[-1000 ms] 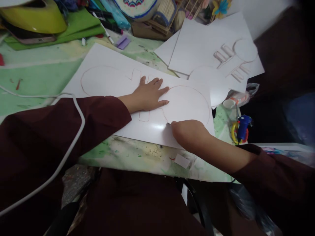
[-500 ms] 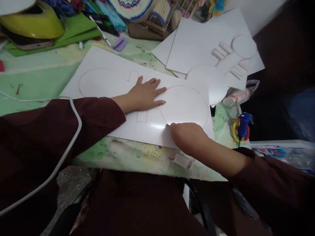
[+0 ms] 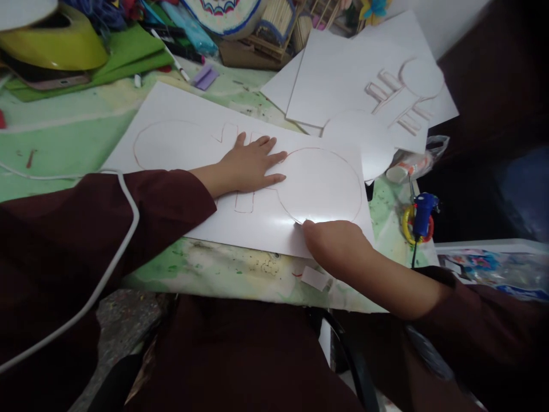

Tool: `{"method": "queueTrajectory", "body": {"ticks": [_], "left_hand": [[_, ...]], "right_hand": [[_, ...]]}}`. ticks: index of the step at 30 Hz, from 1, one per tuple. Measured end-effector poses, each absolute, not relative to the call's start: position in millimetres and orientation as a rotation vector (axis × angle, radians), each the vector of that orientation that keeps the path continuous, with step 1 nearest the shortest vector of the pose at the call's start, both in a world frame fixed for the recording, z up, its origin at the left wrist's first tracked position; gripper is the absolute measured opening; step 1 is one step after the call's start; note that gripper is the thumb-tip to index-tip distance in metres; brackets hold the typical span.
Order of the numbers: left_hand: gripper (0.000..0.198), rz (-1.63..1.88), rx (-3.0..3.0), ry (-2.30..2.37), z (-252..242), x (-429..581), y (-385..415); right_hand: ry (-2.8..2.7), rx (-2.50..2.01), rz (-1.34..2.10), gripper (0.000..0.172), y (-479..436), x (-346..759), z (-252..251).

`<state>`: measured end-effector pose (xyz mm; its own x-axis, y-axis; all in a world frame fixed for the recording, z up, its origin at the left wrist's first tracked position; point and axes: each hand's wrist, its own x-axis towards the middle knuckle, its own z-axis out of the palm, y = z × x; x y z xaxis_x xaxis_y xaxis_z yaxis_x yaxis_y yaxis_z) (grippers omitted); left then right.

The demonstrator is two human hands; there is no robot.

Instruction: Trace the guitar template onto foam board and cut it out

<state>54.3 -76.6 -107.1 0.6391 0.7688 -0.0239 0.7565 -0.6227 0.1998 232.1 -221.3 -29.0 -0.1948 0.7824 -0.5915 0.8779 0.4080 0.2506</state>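
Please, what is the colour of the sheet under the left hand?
The sheet is white, with thin reddish lines; the head view shows it best.

The left hand (image 3: pixel 253 166) lies spread on a white sheet (image 3: pixel 195 143) on the desk (image 3: pixel 64 140); the right hand (image 3: pixel 334 243) curls at a drawn circle's (image 3: pixel 321 183) lower edge.

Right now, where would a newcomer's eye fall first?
Probably the big white sheet across the middle, with the left hand flat on it, fingers spread. The right hand sits by the lower edge of the sheet's right-hand round outline. The yellow roll at upper left and blue tool at right might come next.
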Motion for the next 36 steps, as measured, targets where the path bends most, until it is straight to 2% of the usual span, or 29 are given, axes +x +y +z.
{"method": "queueTrajectory", "body": {"ticks": [3,5,10,17,19,21,25,28,30,32,34,36], "left_hand": [[0.064,0.057,2.688,1.246,-104.0,51.1,-77.8],[0.064,0.042,2.717,1.211,-102.9,48.0,-78.3],[0.065,0.038,2.790,1.155,-102.2,44.1,-81.2],[0.063,0.050,2.898,1.076,-101.1,41.2,-90.4],[0.063,0.054,2.905,1.069,-101.1,37.8,-91.9],[0.063,0.042,2.901,1.064,-99.7,33.9,-93.9],[0.062,0.051,2.883,1.062,-82.9,29.9,-102.6],[0.062,0.139,2.903,1.087,-51.3,33.6,-110.2],[0.061,0.234,2.961,1.114,-23.8,38.5,-111.4],[0.061,0.351,3.021,1.145,2.4,43.9,-107.7],[0.059,0.473,3.024,1.214,19.4,48.8,-99.3],[0.057,0.541,2.996,1.269,20.9,52.5,-87.2]], "right_hand": [[2.081,1.409,-0.231,0.014,-227.1,247.6,-18.6],[2.099,1.543,-0.224,0.021,-226.7,268.3,-13.0],[2.036,2.262,0.013,0.035,-201.9,334.2,-23.7],[2.105,2.519,-0.245,0.022,-171.4,354.8,-57.9],[2.131,2.572,-0.397,0.019,-170.2,353.1,-62.4],[2.086,2.716,-0.700,0.019,-172.5,353.9,-62.9],[2.102,3.057,-1.306,0.030,-187.0,361.3,-48.0],[2.230,3.294,-1.496,0.033,-200.4,368.0,-23.1],[2.342,3.490,-1.408,0.031,-206.7,370.8,-6.4],[2.403,3.707,-1.148,0.026,-210.4,370.6,2.6],[2.302,3.935,-0.901,0.023,-213.4,366.1,-1.5],[2.098,4.098,-0.816,0.024,-217.7,358.1,-18.6]]}}
